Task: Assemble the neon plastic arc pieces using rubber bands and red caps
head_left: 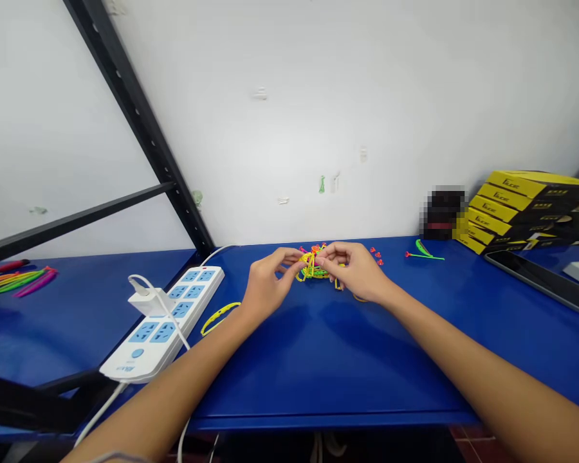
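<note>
My left hand (266, 281) and my right hand (356, 269) meet above the middle of the blue table, fingertips pinched together. Between them is a thin yellow plastic strip (309, 260), gripped from both sides; its exact kind is too small to make out. Just under and behind the fingers lies a heap of green and yellow plastic strips (314, 274) with small pink and orange bits, partly covered by the hands. A curved yellow strip (216, 316) rests beside my left forearm. Several small red pieces (376, 255) lie beyond my right hand.
A white power strip (147, 357) with a plugged-in charger (147, 299) and cable stands left. Coloured strips (22, 281) lie behind the black metal frame (149, 138). At right are a green piece with a stem (423, 249), stacked yellow-black boxes (506, 202) and a phone (540, 280).
</note>
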`<action>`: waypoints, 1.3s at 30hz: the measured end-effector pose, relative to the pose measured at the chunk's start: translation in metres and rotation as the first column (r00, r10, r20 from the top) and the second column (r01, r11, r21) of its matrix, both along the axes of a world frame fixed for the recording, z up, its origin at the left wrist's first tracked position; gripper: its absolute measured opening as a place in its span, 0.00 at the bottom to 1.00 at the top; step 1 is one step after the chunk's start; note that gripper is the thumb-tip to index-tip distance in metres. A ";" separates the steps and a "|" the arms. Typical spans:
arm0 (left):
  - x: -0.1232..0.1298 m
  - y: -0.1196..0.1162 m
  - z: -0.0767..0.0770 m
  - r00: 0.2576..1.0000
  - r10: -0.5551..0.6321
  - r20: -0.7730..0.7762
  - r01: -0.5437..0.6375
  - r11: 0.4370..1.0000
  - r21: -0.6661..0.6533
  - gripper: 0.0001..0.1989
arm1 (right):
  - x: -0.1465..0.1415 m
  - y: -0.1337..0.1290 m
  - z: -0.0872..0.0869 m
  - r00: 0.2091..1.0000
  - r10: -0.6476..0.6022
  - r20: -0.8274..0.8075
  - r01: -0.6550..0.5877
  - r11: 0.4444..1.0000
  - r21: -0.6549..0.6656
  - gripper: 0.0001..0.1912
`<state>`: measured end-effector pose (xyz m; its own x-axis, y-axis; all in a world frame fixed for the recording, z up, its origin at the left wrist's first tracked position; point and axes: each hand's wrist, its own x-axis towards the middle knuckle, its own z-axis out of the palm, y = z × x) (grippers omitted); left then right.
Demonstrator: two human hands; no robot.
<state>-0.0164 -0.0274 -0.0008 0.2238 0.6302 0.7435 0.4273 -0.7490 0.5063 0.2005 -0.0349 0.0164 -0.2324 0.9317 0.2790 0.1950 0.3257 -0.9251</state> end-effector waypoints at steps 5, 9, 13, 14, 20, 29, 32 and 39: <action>-0.002 0.000 0.001 1.000 0.013 0.014 -0.013 1.000 0.007 0.09 | -0.001 0.001 0.003 0.987 -0.086 -0.139 0.096 0.993 0.070 0.20; -0.001 -0.001 0.000 1.000 0.004 -0.013 -0.004 0.999 0.040 0.09 | 0.001 0.002 0.004 0.987 -0.086 -0.135 0.093 0.995 0.041 0.20; 0.000 -0.002 -0.001 1.000 0.014 -0.016 -0.014 1.000 0.014 0.11 | 0.001 0.004 -0.001 0.993 -0.044 -0.112 0.043 0.999 -0.013 0.20; 0.000 -0.002 -0.001 1.000 0.017 -0.012 -0.017 1.000 0.002 0.12 | 0.000 0.004 -0.002 0.994 -0.037 -0.105 0.034 0.999 -0.025 0.20; 0.002 -0.004 0.002 0.998 0.052 0.034 -0.051 0.998 -0.043 0.11 | -0.002 0.002 -0.005 0.999 -0.007 -0.052 0.004 0.999 -0.050 0.20; 0.004 0.000 0.014 0.890 0.058 0.453 0.161 0.888 -0.430 0.22 | -0.008 -0.001 -0.010 0.993 0.108 0.048 -0.099 0.982 -0.160 0.13; 0.003 0.001 0.016 0.829 0.078 0.554 0.245 0.839 -0.485 0.27 | -0.012 -0.003 -0.014 0.986 0.161 0.041 -0.152 0.974 -0.168 0.12; 0.004 0.000 0.015 0.779 0.110 0.617 0.325 0.771 -0.548 0.30 | -0.014 -0.002 -0.016 0.986 0.150 -0.070 -0.162 0.961 -0.224 0.10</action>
<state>-0.0123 -0.0269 0.0140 -0.0194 0.9769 0.2128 -0.1816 -0.2127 0.9601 0.1864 -0.0374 0.0003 -0.3708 0.9253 0.0789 0.1081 0.1274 -0.9859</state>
